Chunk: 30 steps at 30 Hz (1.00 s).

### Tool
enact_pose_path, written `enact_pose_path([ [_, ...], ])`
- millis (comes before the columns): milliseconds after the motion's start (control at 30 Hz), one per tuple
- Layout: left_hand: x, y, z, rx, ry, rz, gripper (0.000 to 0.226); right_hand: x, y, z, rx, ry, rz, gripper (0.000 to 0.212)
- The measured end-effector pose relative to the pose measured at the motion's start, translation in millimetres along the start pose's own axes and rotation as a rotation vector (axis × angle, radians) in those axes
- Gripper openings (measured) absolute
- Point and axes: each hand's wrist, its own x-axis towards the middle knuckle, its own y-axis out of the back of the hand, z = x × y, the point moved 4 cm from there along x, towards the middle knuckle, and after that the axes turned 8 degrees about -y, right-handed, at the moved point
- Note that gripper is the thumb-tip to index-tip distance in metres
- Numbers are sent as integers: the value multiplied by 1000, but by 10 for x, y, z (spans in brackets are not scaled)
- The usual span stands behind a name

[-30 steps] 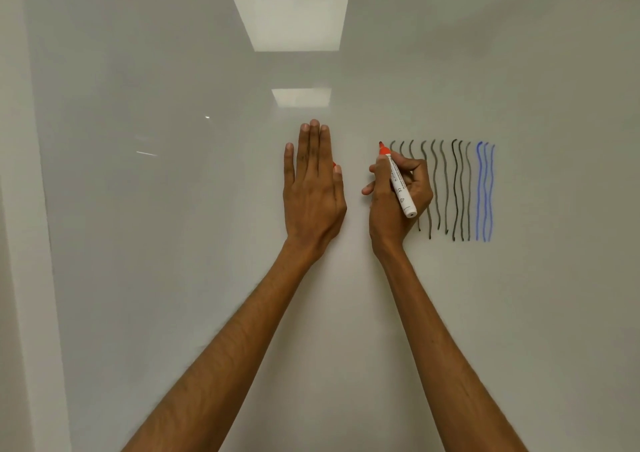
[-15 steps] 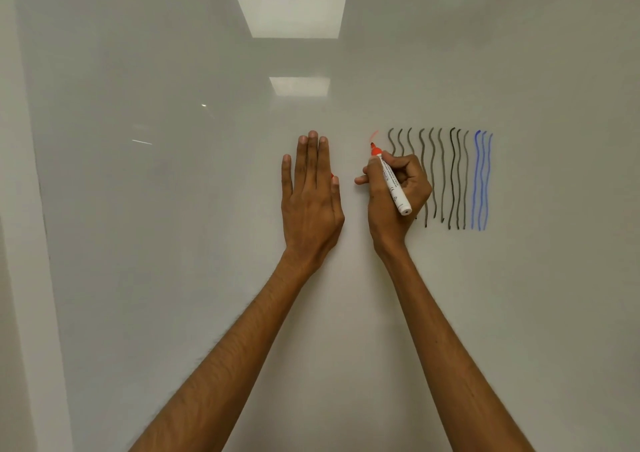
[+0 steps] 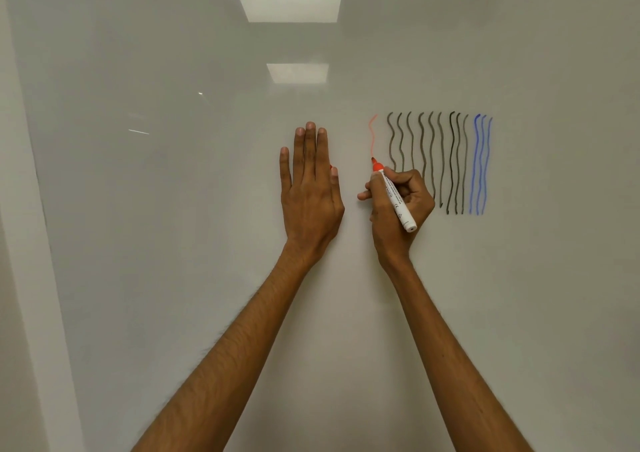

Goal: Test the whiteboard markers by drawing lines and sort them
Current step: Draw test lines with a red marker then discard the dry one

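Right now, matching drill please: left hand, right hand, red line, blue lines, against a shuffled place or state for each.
1. left hand
2. right hand
3. red line
4. blue lines

A. far right end of the drawn row
B. grips the marker
C. flat on the whiteboard, fingers straight
D. leftmost of the drawn lines, just above the marker's tip

Pairs: 1-C, 2-B, 3-D, 4-A
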Motion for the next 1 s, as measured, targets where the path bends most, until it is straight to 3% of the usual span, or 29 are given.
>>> enact_pose_path([
  [567, -24, 11, 4, -16, 6, -6, 54, -214, 211, 127, -113, 57, -11, 20],
  [1000, -41, 7, -10, -11, 2, 7, 54, -275, 395, 235, -230, -12, -22, 26],
])
